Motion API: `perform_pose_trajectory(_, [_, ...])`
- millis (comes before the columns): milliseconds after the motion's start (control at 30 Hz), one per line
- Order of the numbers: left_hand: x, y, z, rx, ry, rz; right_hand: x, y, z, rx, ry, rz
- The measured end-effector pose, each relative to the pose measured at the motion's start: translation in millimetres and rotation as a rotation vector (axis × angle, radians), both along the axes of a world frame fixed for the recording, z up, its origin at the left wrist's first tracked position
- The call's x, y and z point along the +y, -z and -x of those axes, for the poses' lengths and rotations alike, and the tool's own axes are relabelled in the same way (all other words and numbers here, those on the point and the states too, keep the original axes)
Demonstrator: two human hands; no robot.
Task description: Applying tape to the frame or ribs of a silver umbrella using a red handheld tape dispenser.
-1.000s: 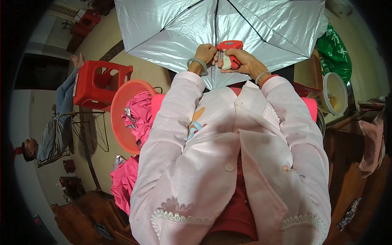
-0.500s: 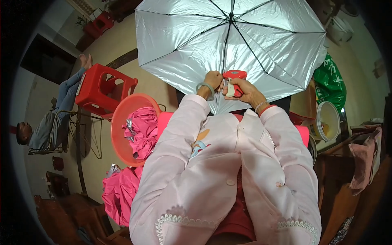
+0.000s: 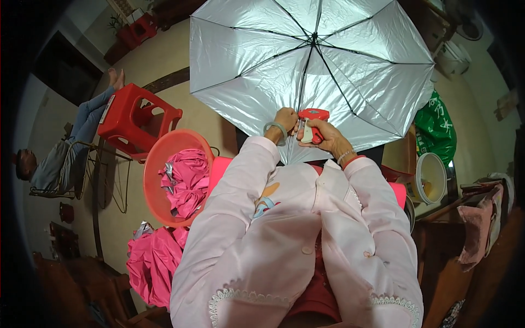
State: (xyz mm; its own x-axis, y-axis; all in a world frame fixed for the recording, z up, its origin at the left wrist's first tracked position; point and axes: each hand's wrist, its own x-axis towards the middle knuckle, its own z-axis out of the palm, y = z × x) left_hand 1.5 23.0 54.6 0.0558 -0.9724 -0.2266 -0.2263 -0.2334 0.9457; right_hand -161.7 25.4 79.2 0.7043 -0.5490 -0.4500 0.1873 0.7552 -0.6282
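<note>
Umbrella (image 3: 273,82) spread open, silver inside facing us, near edge close in, we judged for reach, right hand (image 3: 324,134) clamped round a red-and-white hand tool (image 3: 314,115), fingers of the left hand (image 3: 285,119) bunched beside it, hold unclear.

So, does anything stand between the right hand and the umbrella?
Only the red tool in the right hand; its contact with the umbrella is unclear. The left hand is alongside; nothing else visible intervenes.

an umbrella (image 3: 328,74) spreads ahead; basin (image 3: 157,158) to its left (cloth (image 3: 188,183) inside), stool (image 3: 123,117) beyond; bucket (image 3: 432,177) right.
</note>
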Motion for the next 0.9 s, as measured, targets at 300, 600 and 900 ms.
perform_pose_trajectory(300, [4.6,-3.0,2.2,-0.107,-0.01,0.057,7.3,-7.7,-0.5,0.074,0.024,-0.001])
perform_pose_trajectory(600, [5.6,-9.0,3.8,-0.013,0.028,-0.039,-29.3,49.7,8.0,-0.022,-0.063,0.002])
perform_pose_trajectory(900, [-0.3,-1.2,6.4,-0.118,-0.039,-0.056,8.2,-8.1,-4.5,0.078,0.056,0.072])
